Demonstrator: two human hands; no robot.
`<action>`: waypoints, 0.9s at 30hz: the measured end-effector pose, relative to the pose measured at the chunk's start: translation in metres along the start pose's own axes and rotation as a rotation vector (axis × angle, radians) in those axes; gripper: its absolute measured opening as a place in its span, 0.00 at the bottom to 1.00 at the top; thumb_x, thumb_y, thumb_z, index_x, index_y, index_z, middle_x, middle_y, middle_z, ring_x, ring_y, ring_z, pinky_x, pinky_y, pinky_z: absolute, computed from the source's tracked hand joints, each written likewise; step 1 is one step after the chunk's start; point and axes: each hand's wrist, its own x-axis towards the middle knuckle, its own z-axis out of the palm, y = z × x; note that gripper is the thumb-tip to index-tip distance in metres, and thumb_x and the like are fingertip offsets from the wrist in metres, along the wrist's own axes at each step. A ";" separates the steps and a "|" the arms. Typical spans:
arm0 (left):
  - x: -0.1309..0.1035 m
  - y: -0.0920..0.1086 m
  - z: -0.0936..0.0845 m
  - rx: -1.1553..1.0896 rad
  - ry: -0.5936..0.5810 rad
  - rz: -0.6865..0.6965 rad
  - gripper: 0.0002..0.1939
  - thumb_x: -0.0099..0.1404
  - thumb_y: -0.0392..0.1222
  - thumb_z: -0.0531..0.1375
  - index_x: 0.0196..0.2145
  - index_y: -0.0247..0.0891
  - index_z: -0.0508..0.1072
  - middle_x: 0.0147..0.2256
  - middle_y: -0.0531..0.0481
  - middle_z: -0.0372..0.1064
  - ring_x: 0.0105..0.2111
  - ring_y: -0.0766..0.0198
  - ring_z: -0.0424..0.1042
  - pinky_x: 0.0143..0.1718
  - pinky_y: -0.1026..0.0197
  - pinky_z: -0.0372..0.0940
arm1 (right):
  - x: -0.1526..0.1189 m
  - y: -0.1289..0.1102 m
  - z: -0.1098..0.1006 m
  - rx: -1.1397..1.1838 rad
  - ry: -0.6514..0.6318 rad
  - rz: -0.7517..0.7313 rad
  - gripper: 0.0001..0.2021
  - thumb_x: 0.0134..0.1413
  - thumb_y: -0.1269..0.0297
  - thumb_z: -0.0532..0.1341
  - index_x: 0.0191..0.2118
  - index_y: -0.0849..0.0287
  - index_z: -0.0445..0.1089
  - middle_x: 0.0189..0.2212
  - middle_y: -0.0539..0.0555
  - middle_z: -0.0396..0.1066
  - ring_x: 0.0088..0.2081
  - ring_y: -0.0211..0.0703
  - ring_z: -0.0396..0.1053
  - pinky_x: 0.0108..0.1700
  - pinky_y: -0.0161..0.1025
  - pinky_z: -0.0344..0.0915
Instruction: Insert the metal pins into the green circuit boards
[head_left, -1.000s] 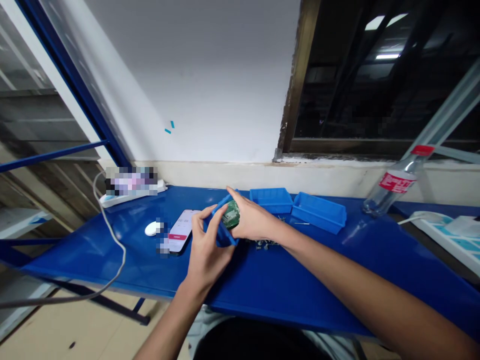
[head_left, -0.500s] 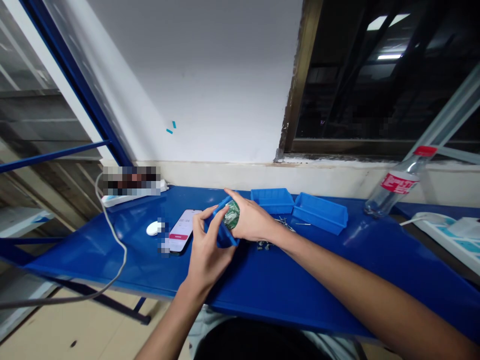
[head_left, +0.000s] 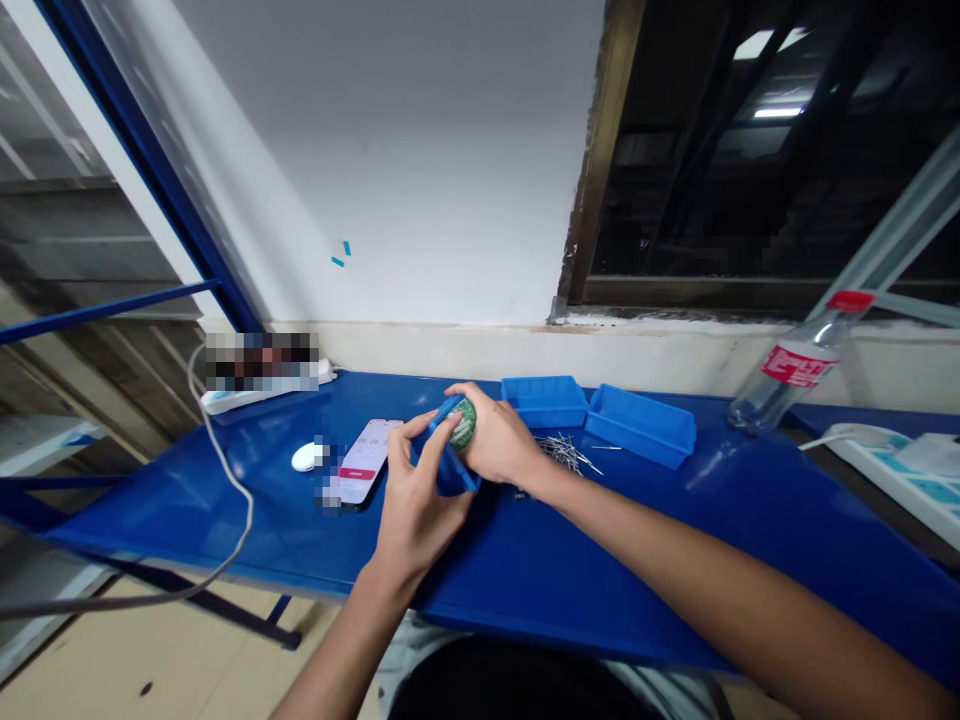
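My left hand grips a small blue bin, which is tilted on its side above the table. Against the bin's opening my right hand is curled round a green, round item with pale streaks; what it is made of is hard to tell. Behind my right wrist lies a heap of thin metal pins on the blue table. A few small metal pieces show just below that wrist, partly hidden.
Two blue bins stand near the wall. A phone and a white oval object lie left. A plastic bottle and power strip are right. A cable crosses the left side.
My right hand has shifted slightly, its fingers more curled round the green item. More of the pin heap shows behind the wrist. My left hand holds the bin almost unchanged.
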 end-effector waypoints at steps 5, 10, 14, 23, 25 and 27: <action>0.000 0.000 -0.001 -0.010 -0.017 0.003 0.39 0.57 0.27 0.67 0.64 0.44 0.66 0.58 0.39 0.61 0.58 0.48 0.66 0.61 0.43 0.66 | 0.000 0.001 0.003 0.038 0.025 0.028 0.27 0.48 0.67 0.65 0.56 0.50 0.65 0.35 0.51 0.80 0.37 0.51 0.78 0.38 0.40 0.67; -0.001 0.001 -0.004 -0.017 -0.055 -0.026 0.43 0.56 0.27 0.67 0.67 0.45 0.62 0.58 0.39 0.61 0.58 0.48 0.65 0.62 0.43 0.65 | 0.000 0.002 0.004 0.112 0.050 0.057 0.24 0.46 0.68 0.65 0.51 0.50 0.67 0.31 0.48 0.78 0.33 0.47 0.76 0.34 0.38 0.66; 0.002 -0.001 -0.010 -0.015 -0.107 -0.035 0.47 0.55 0.27 0.67 0.69 0.48 0.59 0.58 0.39 0.59 0.60 0.46 0.64 0.62 0.42 0.65 | -0.001 0.002 0.002 0.172 0.067 0.107 0.27 0.43 0.65 0.69 0.52 0.49 0.68 0.33 0.48 0.78 0.33 0.47 0.75 0.34 0.39 0.68; 0.011 -0.003 -0.020 -0.048 -0.132 -0.125 0.56 0.56 0.31 0.69 0.74 0.49 0.46 0.61 0.38 0.56 0.61 0.45 0.63 0.58 0.42 0.70 | 0.005 0.008 -0.020 0.387 0.081 0.112 0.35 0.39 0.67 0.71 0.58 0.50 0.68 0.39 0.50 0.78 0.39 0.47 0.75 0.40 0.44 0.72; 0.011 -0.004 -0.022 -0.036 -0.137 -0.131 0.56 0.56 0.32 0.69 0.74 0.50 0.45 0.61 0.38 0.55 0.61 0.45 0.63 0.59 0.41 0.69 | 0.008 0.011 -0.027 0.464 0.091 0.116 0.34 0.40 0.67 0.71 0.57 0.51 0.68 0.40 0.50 0.78 0.39 0.46 0.75 0.41 0.44 0.73; 0.012 -0.007 -0.024 -0.020 -0.135 -0.130 0.56 0.55 0.32 0.69 0.74 0.50 0.45 0.62 0.39 0.55 0.62 0.44 0.62 0.60 0.40 0.68 | 0.011 0.015 -0.036 0.531 0.113 0.119 0.32 0.39 0.68 0.70 0.55 0.53 0.68 0.40 0.50 0.77 0.38 0.44 0.75 0.41 0.43 0.73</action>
